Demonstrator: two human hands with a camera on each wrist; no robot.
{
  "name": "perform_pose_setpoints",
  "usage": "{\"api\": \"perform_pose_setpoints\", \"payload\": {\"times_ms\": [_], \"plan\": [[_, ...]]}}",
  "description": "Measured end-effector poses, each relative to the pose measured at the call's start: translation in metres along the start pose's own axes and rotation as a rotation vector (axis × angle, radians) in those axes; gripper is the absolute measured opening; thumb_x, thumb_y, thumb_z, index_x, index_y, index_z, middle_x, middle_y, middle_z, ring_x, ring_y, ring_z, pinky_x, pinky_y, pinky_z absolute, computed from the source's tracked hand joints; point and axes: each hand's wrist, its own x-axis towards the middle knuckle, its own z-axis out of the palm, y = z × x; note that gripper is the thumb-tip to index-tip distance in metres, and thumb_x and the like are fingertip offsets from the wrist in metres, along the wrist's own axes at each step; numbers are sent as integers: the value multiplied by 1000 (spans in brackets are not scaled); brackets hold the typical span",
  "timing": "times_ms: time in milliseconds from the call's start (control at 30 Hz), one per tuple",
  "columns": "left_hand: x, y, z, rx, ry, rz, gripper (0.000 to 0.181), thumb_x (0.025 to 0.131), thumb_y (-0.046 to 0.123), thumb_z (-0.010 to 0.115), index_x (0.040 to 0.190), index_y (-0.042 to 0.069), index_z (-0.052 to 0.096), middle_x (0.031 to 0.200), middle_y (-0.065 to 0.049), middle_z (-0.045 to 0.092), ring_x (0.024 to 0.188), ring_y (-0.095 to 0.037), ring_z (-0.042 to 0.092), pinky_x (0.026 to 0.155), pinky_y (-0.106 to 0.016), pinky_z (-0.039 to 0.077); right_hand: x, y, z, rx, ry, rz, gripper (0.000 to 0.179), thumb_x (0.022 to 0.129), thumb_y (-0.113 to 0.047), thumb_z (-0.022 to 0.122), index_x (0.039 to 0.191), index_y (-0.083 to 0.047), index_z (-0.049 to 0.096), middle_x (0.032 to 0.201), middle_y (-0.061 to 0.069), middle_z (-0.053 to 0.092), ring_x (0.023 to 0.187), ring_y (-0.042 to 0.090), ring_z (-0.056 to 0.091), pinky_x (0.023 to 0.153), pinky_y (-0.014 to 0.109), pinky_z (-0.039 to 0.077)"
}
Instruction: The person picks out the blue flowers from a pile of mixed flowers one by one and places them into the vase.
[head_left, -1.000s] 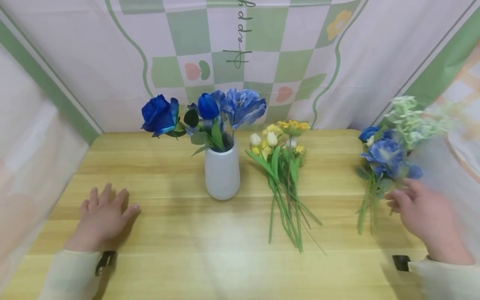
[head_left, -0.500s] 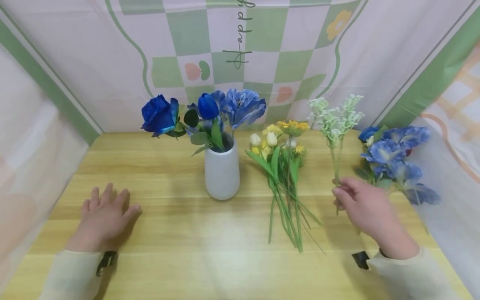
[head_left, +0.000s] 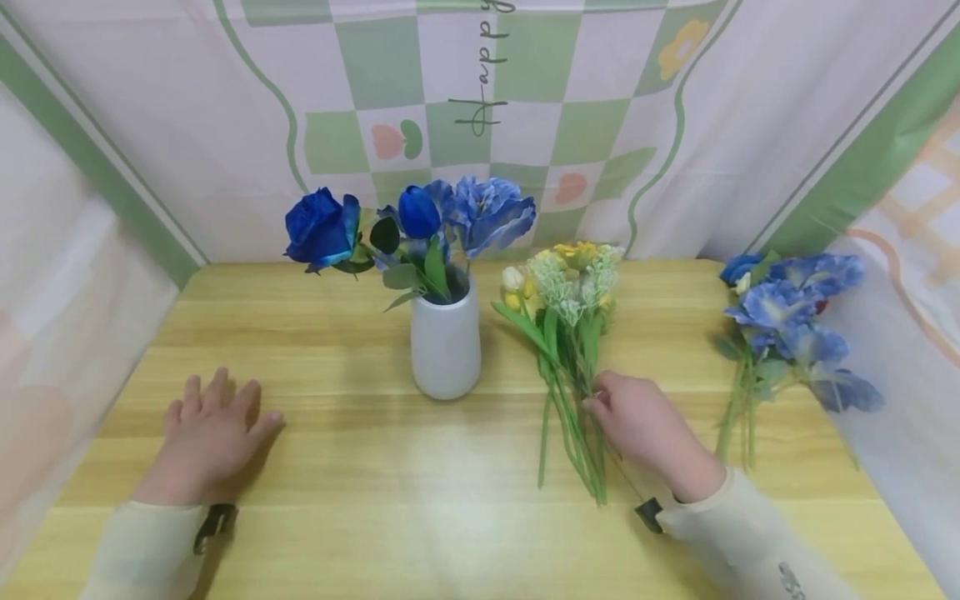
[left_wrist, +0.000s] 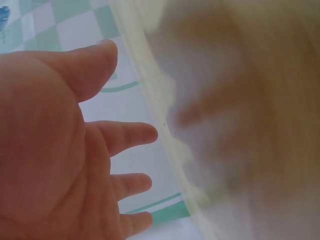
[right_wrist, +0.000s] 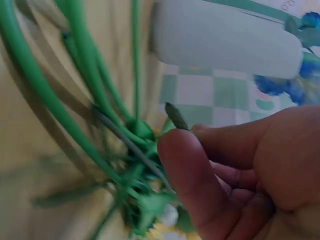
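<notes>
My right hand (head_left: 648,429) pinches the stem of a pale green-white filler flower sprig (head_left: 573,287) between thumb and fingertips. The sprig's blossoms overlap the pile of yellow and white flowers (head_left: 513,302) lying on the table. In the right wrist view a short stem end (right_wrist: 176,116) sticks out past the thumb. At the left, my left hand (head_left: 213,437) is over the wood with its fingers spread and holds nothing. Left of the flower pile stands a white vase (head_left: 446,350) holding a blue rose (head_left: 321,229), a blue tulip (head_left: 418,212) and lighter blue blossoms (head_left: 491,212).
A second pile of blue flowers (head_left: 780,308) lies at the table's right edge, some blossoms hanging over it. The wooden table (head_left: 337,483) ends at a checked cloth backdrop (head_left: 378,67) behind the vase.
My right hand has carried the filler flower sprig leftward from the blue flower pile, over to the yellow and white flowers. My left hand has stayed in place.
</notes>
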Motion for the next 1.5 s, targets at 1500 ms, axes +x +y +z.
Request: {"api": "perform_pose_setpoints", "payload": {"times_ms": [1500], "plan": [[-2, 8, 0, 29, 39, 19, 82, 101, 64, 35, 149, -3, 36, 154, -41, 1, 132, -68, -12, 100, -79, -7, -33, 118, -69, -140, 259, 120, 35, 101, -25, 55, 121, 3, 61, 103, 27, 68, 85, 44, 63, 71, 61, 48]]}}
